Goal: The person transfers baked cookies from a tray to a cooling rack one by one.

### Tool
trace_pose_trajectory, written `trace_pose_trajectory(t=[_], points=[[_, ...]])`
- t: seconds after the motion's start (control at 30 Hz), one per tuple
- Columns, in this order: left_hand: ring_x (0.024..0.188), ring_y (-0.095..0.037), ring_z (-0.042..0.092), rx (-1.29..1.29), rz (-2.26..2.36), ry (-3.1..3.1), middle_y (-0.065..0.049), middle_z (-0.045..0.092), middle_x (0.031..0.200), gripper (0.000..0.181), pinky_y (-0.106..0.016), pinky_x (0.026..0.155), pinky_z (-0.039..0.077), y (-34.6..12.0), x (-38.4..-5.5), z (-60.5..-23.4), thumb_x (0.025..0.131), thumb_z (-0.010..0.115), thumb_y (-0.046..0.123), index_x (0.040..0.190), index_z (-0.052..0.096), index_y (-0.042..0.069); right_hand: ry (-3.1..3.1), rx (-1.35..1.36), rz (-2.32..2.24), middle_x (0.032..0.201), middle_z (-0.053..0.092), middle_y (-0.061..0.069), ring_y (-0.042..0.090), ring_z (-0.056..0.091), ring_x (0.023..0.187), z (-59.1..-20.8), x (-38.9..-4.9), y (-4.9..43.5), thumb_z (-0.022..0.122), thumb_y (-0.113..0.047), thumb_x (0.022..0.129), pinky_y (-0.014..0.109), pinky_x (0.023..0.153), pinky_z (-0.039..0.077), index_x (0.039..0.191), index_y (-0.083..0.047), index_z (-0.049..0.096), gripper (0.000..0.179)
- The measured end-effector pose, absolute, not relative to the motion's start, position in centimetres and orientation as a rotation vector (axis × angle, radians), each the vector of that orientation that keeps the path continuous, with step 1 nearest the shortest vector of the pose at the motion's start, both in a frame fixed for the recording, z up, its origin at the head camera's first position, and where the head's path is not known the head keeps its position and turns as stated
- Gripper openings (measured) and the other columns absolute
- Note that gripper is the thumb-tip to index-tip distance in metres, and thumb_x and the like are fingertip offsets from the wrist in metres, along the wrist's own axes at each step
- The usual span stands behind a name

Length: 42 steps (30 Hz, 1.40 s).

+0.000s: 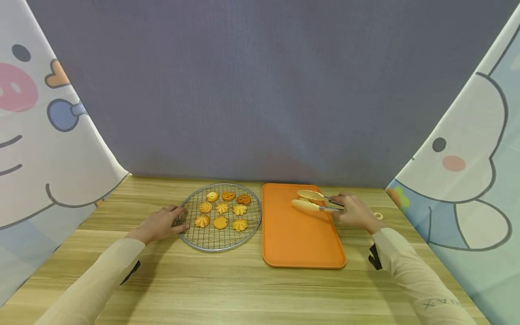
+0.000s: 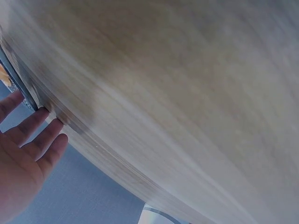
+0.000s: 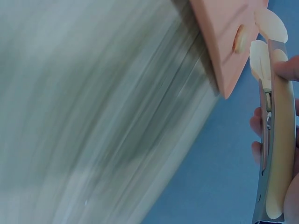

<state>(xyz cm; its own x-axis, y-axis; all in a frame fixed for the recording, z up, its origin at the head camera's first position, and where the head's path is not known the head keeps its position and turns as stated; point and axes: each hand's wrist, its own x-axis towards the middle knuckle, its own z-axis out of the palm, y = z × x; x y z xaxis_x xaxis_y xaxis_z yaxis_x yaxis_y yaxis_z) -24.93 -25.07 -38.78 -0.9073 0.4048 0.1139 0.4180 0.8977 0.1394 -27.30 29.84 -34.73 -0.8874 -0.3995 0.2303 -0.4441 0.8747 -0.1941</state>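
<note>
My left hand (image 1: pixel 162 223) rests at the left edge of a round wire cooling rack (image 1: pixel 211 249), thumb and fingers spread against its rim. Several cookies (image 1: pixel 222 208) of different shapes lie on the rack in rows. In the left wrist view, the hand's fingers (image 2: pixel 44 135) are fairly straight, with tips touching the rim. My right hand (image 1: pixel 352 211) grips metal tongs (image 1: pixel 325 203) with cream-coloured tips; their handle (image 3: pixel 281 140) shows in the right wrist view. The tips are parted above an orange tray (image 1: pixel 300 239). A cookie (image 3: pixel 239 39) lies on that tray near them, mostly hidden in the head view.
The tray stands just right of the rack on a wood-grain table (image 1: pixel 227 289). A small pale ring (image 1: pixel 378 215) lies on the table beyond the right hand. A grey cloth wall (image 1: pixel 260 90) closes off the back, with cartoon-printed cloths at both sides.
</note>
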Motion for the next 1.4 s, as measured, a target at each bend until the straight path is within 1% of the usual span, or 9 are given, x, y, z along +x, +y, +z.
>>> trace_pose_trajectory(t=[0.1, 0.3, 0.5, 0.73, 0.97, 1.17, 1.4], points=[[0.1, -0.047, 0.054, -0.65, -0.243, -2.982, -0.026, 0.055, 0.117, 0.053, -0.059, 0.077, 0.046, -25.0, -24.9, -38.8, 0.084, 0.062, 0.042, 0.122, 0.053, 0.005, -2.868, 0.637, 0.346, 0.095, 0.064, 0.016, 0.013, 0.05, 0.062, -34.7, -27.3, 30.3, 0.069, -0.015, 0.077, 0.026, 0.05, 0.037, 0.115, 0.001, 0.062, 0.042], [0.1, -0.047, 0.054, -0.656, -0.239, -2.976, -0.027, 0.054, 0.117, 0.054, -0.059, 0.078, 0.046, -25.0, -24.9, -38.7, 0.084, 0.062, 0.041, 0.122, 0.053, 0.004, -2.861, 0.62, 0.333, 0.092, 0.065, 0.016, 0.015, 0.05, 0.064, -34.6, -27.2, 30.7, 0.069, -0.015, 0.075, 0.027, 0.052, 0.038, 0.11, 0.001, 0.064, 0.039], [0.1, -0.047, 0.054, -0.648, -0.243, -2.985, -0.027, 0.054, 0.118, 0.054, -0.059, 0.079, 0.045, -25.0, -24.8, -38.6, 0.084, 0.062, 0.041, 0.123, 0.053, 0.004, -2.863, 0.62, 0.334, 0.092, 0.064, 0.016, 0.014, 0.049, 0.061, -34.6, -27.2, 30.8, 0.069, -0.014, 0.074, 0.028, 0.052, 0.039, 0.109, 0.002, 0.064, 0.038], [0.1, -0.048, 0.054, -0.656, -0.245, -2.975, -0.027, 0.054, 0.118, 0.055, -0.059, 0.08, 0.045, -24.9, -24.8, -38.6, 0.084, 0.062, 0.041, 0.122, 0.053, 0.003, -2.86, 0.623, 0.307, 0.089, 0.063, 0.013, 0.011, 0.043, 0.056, -35.0, -27.5, 31.1, 0.069, -0.015, 0.073, 0.024, 0.046, 0.034, 0.109, 0.001, 0.065, 0.039], [0.102, -0.048, 0.053, -0.652, -0.249, -2.98, -0.028, 0.053, 0.118, 0.056, -0.06, 0.082, 0.043, -24.9, -24.8, -38.7, 0.084, 0.062, 0.041, 0.123, 0.052, 0.002, -2.85, 0.642, 0.306, 0.087, 0.062, 0.011, 0.01, 0.042, 0.055, -35.1, -27.5, 31.0, 0.069, -0.015, 0.073, 0.024, 0.046, 0.033, 0.107, 0.0, 0.066, 0.037], [0.1, -0.047, 0.054, -0.65, -0.252, -2.973, -0.027, 0.054, 0.117, 0.055, -0.059, 0.081, 0.044, -25.0, -24.8, -38.8, 0.084, 0.062, 0.04, 0.122, 0.053, 0.002, -2.853, 0.663, 0.32, 0.087, 0.063, 0.011, 0.009, 0.041, 0.053, -35.1, -27.5, 30.9, 0.069, -0.013, 0.074, 0.023, 0.044, 0.032, 0.105, 0.0, 0.067, 0.034], [0.1, -0.047, 0.054, -0.649, -0.242, -2.972, -0.027, 0.054, 0.117, 0.055, -0.059, 0.08, 0.045, -25.0, -24.9, -38.9, 0.084, 0.062, 0.041, 0.122, 0.053, 0.003, -2.851, 0.664, 0.311, 0.087, 0.062, 0.01, 0.009, 0.042, 0.056, -35.1, -27.5, 30.9, 0.069, -0.013, 0.075, 0.023, 0.046, 0.033, 0.106, -0.001, 0.066, 0.034]])
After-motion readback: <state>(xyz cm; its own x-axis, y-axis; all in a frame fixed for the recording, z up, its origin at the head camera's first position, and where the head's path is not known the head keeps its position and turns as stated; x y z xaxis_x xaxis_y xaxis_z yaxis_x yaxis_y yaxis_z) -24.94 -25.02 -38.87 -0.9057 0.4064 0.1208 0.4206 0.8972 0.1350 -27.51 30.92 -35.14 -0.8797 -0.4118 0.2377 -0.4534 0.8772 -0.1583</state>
